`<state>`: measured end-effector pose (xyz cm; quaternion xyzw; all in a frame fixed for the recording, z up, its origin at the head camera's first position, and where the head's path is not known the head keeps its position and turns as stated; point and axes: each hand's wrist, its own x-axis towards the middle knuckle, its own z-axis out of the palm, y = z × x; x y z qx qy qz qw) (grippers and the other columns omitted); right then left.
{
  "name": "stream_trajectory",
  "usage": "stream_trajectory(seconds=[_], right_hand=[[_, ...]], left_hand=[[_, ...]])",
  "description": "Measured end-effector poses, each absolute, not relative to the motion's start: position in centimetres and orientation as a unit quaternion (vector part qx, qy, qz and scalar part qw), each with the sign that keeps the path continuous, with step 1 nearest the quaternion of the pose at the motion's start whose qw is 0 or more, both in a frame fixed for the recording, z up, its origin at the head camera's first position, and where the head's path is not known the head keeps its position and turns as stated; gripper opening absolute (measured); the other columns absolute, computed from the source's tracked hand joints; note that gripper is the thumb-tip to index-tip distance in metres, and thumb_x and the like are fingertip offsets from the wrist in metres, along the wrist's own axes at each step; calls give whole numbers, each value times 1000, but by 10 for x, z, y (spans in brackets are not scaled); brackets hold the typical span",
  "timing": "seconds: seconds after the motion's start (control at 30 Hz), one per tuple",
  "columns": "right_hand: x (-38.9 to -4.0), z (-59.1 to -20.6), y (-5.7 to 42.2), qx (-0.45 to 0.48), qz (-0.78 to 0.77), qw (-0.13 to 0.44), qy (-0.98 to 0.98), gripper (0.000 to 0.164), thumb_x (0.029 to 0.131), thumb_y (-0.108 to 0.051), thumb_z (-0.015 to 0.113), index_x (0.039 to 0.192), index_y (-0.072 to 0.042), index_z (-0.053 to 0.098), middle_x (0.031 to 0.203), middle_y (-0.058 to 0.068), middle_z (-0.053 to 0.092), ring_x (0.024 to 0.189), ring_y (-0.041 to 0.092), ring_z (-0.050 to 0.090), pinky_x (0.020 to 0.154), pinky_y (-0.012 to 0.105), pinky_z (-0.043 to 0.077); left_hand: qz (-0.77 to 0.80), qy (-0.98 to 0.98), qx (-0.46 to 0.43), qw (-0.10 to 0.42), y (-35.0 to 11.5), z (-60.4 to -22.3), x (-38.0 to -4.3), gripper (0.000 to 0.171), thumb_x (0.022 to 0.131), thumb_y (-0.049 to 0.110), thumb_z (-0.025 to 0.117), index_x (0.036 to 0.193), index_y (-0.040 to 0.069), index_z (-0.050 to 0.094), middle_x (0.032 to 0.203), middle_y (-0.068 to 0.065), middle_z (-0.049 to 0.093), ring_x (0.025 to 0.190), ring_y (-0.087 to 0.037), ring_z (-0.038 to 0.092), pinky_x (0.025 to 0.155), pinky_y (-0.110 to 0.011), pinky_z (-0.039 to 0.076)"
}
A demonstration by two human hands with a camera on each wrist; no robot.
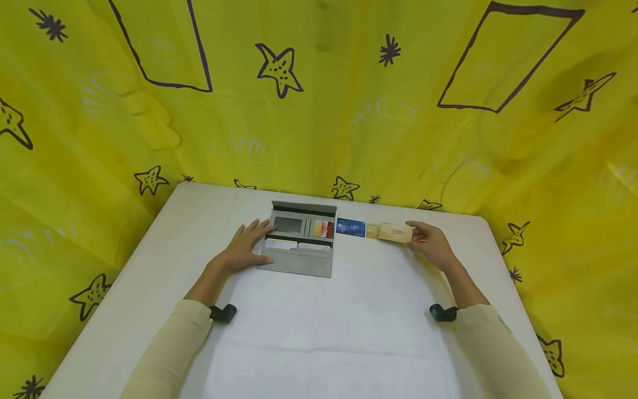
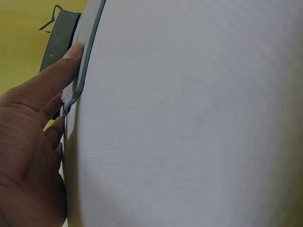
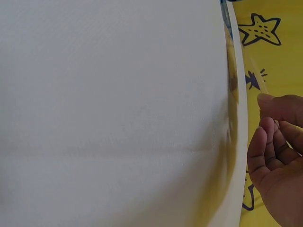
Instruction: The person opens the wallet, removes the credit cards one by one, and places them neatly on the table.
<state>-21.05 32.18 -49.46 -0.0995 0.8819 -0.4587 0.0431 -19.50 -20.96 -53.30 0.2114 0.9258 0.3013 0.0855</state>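
Observation:
A grey wallet (image 1: 299,266) lies unfolded on the white table. My left hand (image 1: 244,246) rests on its left edge, fingers spread and thumb on the lower panel; the left wrist view shows that thumb lying along the wallet (image 2: 90,52). Between thumb and fingers my right hand (image 1: 430,243) pinches a gold card (image 1: 395,232) by its right end, seen edge-on in the right wrist view. This card overlaps another gold card (image 1: 371,231) in the head view. Left of that is a blue VIP card (image 1: 350,228), beside the wallet.
Several coloured cards (image 1: 323,229) sit in the wallet's upper right slots, and two pale cards (image 1: 281,245) show in the row below. A yellow patterned curtain (image 1: 319,122) hangs behind and at both sides of the white table (image 1: 309,327).

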Motion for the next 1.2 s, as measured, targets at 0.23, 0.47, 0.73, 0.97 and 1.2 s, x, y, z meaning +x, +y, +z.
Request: stream_trajectory(seconds=[0.23,0.47,0.73,0.97,1.2], right_hand=[[-211,-497,337,-98,-478,55,871,59,94,8,71,149,12,50,118,29,58,96,18,60,72,19,54],[-210,-499,349,-81,-488,64,866,58,94,9,70,148,12,50,115,26,56,92,10,58,72,18,53],[-214,-500,365,-69,-470,84,876,59,96,10,66,150,16,43,125,33,52,96,12,57,73,15,52],[-213,-496,373,-56,-453,108,883,60,97,8,66,151,16,41,127,34,51,97,14,54,72,16,51],[-213,-497,368,-47,-422,113,898,66,92,4,75,149,14,44,130,36,52,102,32,54,72,21,51]], left_hand=[[303,926,209,86,-210,-534,-195,86,87,34,84,160,10,44,171,-17,26,160,-40,8,126,-60,-6],[303,926,209,89,-210,-535,-195,86,87,35,84,160,11,44,171,-17,26,160,-39,8,126,-60,-6],[304,926,206,90,-210,-535,-196,86,88,35,84,160,11,44,172,-16,25,160,-39,6,126,-59,-7],[302,926,208,90,-211,-535,-196,87,88,36,84,160,10,44,172,-17,25,160,-39,6,126,-59,-7],[307,924,209,91,-210,-532,-195,87,88,34,84,160,10,43,172,-18,25,160,-39,6,126,-59,-7]])
